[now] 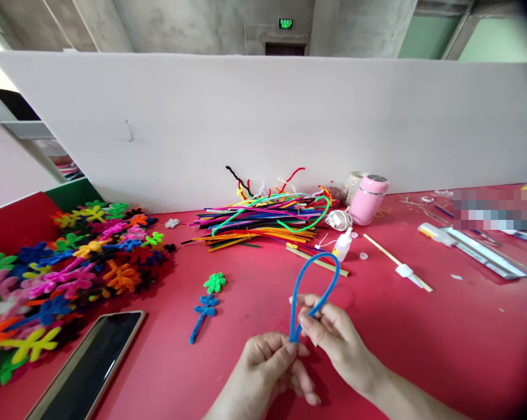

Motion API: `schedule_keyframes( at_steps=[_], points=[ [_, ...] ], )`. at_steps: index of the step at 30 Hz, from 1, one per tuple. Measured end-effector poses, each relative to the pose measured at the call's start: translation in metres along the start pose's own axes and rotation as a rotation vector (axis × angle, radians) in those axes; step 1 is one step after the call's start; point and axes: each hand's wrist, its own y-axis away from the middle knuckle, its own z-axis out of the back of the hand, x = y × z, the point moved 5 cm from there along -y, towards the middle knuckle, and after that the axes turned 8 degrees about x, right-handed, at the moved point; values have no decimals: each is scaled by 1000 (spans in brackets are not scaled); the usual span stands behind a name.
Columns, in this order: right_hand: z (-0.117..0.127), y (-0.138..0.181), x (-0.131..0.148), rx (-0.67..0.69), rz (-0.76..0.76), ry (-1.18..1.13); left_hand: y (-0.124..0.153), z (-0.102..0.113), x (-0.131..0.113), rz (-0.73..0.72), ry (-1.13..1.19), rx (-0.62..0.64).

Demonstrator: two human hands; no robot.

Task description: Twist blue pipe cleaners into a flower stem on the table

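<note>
A blue pipe cleaner (295, 291) is bent into a tall loop above the red table. At the bottom of the loop, my left hand (274, 361) pinches its two strands together between thumb and fingers. Higher on the right strand, my right hand (333, 332) grips the same pipe cleaner between thumb and forefinger. To the left of my hands lie a blue stem with leaf shapes (205, 309) and a small green flower (215, 283), both of pipe cleaner. The very ends of the held strands are hidden by my left fingers.
A heap of colourful pipe-cleaner flowers (88, 256) covers the left side, with a phone (92, 361) before it. Straight pipe cleaners (258, 219) pile up by the white partition (245, 116). Nearby stand a pink flask (368, 199) and a glue bottle (342, 245). A stick (383, 251) lies right.
</note>
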Motion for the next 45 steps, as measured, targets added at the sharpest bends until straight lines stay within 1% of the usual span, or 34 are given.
schedule_keyframes(
  at_steps=[4,9,12,16,20,24,27,31,33,35,37,38,41,43,45],
  points=[
    [-6,-2,2,72,23,22,1,-1,-3,-45,7,-17],
    [-9,-4,2,117,48,55,-1,-3,0,-31,-54,43],
    [-7,-4,1,100,50,12,-1,-4,-1,-26,-46,64],
    [-5,-5,-3,87,0,-61,0,-6,-4,-17,55,34],
    [-5,-7,-4,92,5,-58,1,-7,-6,-9,98,12],
    [-5,-7,-2,80,12,-54,1,-6,-5,-14,76,1],
    [-6,-5,-1,80,12,-46,1,-6,-3,-19,38,21],
    [-7,-4,3,73,32,-13,-1,-6,1,9,-29,49],
    [-8,-4,4,77,49,10,-3,-3,3,20,-57,30],
    [-10,-4,5,85,53,26,-4,2,4,3,-94,-22],
    [-11,-4,5,94,48,34,-7,7,10,34,-110,-26],
    [-11,-3,5,96,46,36,-8,12,12,32,-115,-55],
    [-11,-3,4,104,34,17,-10,22,21,57,-153,-58],
    [-8,-3,7,69,48,-26,-10,28,24,40,-142,-87],
    [0,-5,11,-26,87,-72,-10,29,25,20,-135,-97]
  ],
)
